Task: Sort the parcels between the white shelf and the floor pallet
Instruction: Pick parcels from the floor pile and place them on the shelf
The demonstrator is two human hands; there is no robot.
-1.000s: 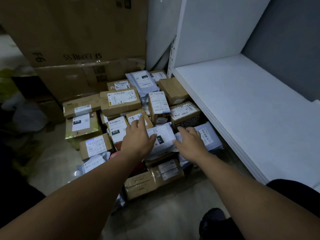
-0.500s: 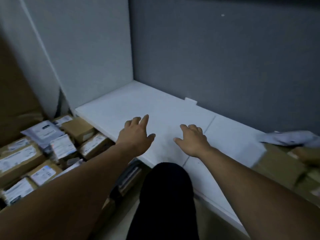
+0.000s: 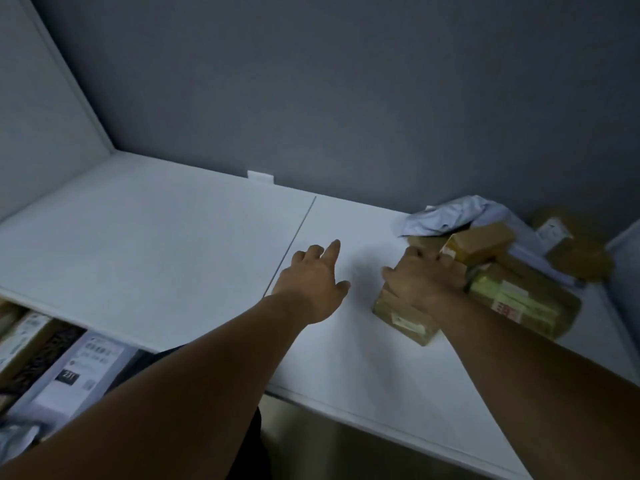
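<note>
Parcels [image 3: 502, 270] crowd the right end of the white shelf [image 3: 156, 244], in a loose heap near the grey back wall [image 3: 346, 98]. The nearest of them, a brown parcel [image 3: 401, 320] with a small label on its near face, lies flat on the shelf at the heap's left edge. The right hand [image 3: 420, 278] lies over its top and grips it, fingers curled over the far edge and thumb out at the left side. Just right of it sits a parcel bound in yellow-green tape [image 3: 519, 303], and behind it a small box [image 3: 481, 242] is propped at a tilt. A crumpled grey mailer bag [image 3: 446, 216] lies farther back, against the wall. The left hand [image 3: 311, 282] hovers over bare shelf left of the brown parcel, apart from it, fingers loosely spread and holding nothing. Below the shelf's near edge at the lower left lie more packages, among them a white labelled bag [image 3: 79, 368].
</note>
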